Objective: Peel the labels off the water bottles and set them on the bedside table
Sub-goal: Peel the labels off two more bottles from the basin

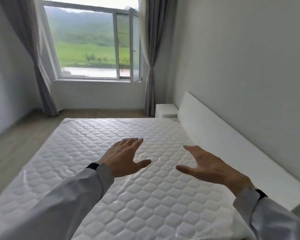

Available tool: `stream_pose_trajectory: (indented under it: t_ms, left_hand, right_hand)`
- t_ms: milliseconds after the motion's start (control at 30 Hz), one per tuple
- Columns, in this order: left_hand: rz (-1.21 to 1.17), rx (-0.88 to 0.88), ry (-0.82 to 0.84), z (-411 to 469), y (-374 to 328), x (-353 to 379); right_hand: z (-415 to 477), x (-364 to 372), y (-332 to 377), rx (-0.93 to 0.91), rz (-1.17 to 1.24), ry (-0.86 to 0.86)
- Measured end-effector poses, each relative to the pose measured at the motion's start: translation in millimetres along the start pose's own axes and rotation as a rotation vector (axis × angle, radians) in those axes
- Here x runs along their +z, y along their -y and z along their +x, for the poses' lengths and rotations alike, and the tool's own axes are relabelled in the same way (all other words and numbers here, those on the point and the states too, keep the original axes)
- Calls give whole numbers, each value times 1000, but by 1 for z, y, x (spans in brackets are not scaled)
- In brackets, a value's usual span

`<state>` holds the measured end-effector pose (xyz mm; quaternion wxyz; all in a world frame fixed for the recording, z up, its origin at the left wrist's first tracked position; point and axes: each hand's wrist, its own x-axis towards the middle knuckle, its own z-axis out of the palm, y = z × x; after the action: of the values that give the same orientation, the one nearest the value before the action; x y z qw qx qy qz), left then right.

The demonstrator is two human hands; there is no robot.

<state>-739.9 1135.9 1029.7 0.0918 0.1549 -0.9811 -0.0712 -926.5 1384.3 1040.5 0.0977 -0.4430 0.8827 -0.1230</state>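
Note:
No water bottle shows in the head view. My left hand and my right hand are stretched out side by side over the white quilted mattress, palms down, fingers spread, both holding nothing. A low white bedside table stands at the far right corner of the bed, beside the headboard, well beyond both hands. Nothing stands on its visible top.
A white headboard runs along the right wall. A window with grey curtains fills the far wall. Wooden floor lies to the left of the bed and between the bed and the window.

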Motion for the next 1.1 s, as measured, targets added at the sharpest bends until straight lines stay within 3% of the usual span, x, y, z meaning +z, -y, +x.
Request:
stream_pose_trajectory:
  t_ms: [267,600,867,1100]
  left_hand:
    - [43,-379,-36,-242,240,-84]
    - [80,-798,-75,-479,459,-156]
    - [97,-1012,-38,-618,644,-211]
    - [117,-1068,-48,-715,795,-256]
  right_hand:
    - [60,105,316,-349,-12,73]
    - [115,216,660,-717,-27,161]
    - [168,322,918,-920,34,236]
    - [189,384,1105,-996,-11,270]
